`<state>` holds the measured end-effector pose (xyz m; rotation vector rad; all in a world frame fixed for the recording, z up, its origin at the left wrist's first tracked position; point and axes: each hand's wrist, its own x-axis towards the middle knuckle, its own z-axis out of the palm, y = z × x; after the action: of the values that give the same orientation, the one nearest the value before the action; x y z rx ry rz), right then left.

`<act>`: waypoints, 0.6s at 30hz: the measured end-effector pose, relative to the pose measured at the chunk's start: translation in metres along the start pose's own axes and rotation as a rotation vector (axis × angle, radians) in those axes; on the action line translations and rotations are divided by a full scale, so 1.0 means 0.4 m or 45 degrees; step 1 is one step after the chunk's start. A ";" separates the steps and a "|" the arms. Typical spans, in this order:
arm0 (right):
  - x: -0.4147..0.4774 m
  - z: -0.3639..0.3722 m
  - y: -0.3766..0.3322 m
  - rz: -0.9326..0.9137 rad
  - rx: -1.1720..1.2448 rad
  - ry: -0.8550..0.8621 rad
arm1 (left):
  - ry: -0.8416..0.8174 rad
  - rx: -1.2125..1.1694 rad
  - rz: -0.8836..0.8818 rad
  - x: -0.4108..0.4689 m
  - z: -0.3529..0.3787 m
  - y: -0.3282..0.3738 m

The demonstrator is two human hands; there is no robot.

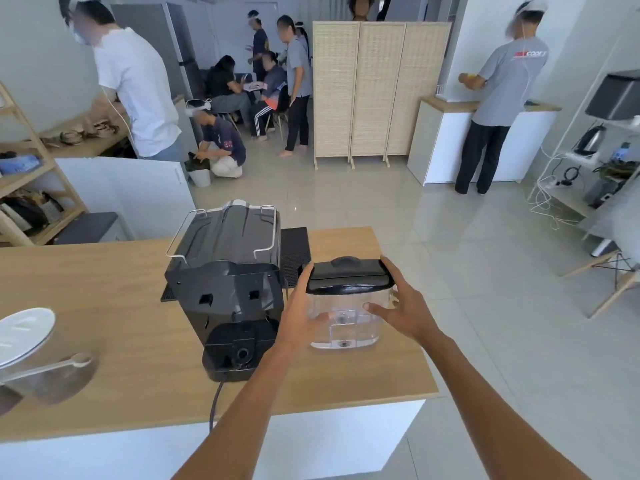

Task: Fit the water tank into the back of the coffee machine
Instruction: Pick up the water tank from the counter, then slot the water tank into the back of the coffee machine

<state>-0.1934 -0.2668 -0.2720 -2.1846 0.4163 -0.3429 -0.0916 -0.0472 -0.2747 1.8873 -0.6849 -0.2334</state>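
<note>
**A:** What does the head view show on the counter?

**B:** A black coffee machine stands near the middle with its back turned toward the person. Its rear recess is open, and a black cord runs from its base over the near edge of the counter.

**A:** And the water tank?

**B:** Just to the right of the machine, apart from it and upright on the counter as far as I can tell. It has a clear body and a black lid. It is not in the machine's back.

**A:** How is each grip?

**B:** The left hand is on the tank's left side, fingers up along the wall to the lid's edge and thumb across the near face. The right hand is spread against the right side, fingers reaching up to the lid's far corner and thumb on the clear front. So both grips are pressed onto the tank, one on each side.

**A:** Anything else nearby?

**B:** A black ribbed mat lies behind the machine and tank. At the left edge there is a white lid-like disc and a pale spoon, both blurred. Beyond the counter, several people stand or crouch on the tiled floor, near a folding wicker screen.
</note>
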 end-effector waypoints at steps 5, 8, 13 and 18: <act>0.020 0.023 0.034 -0.154 -0.020 0.014 | 0.080 -0.011 0.054 -0.003 0.016 -0.017; 0.025 0.033 0.048 -0.186 -0.058 0.034 | 0.103 0.093 0.041 0.000 0.022 -0.021; 0.022 0.039 0.056 -0.205 -0.044 0.072 | 0.137 0.096 -0.012 0.006 0.021 -0.025; 0.025 0.046 0.056 -0.194 -0.024 0.106 | 0.149 0.086 0.038 0.021 0.017 -0.059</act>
<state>-0.1812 -0.2706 -0.3000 -2.2314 0.3006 -0.5168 -0.0797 -0.0509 -0.2974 1.9370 -0.6476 -0.0813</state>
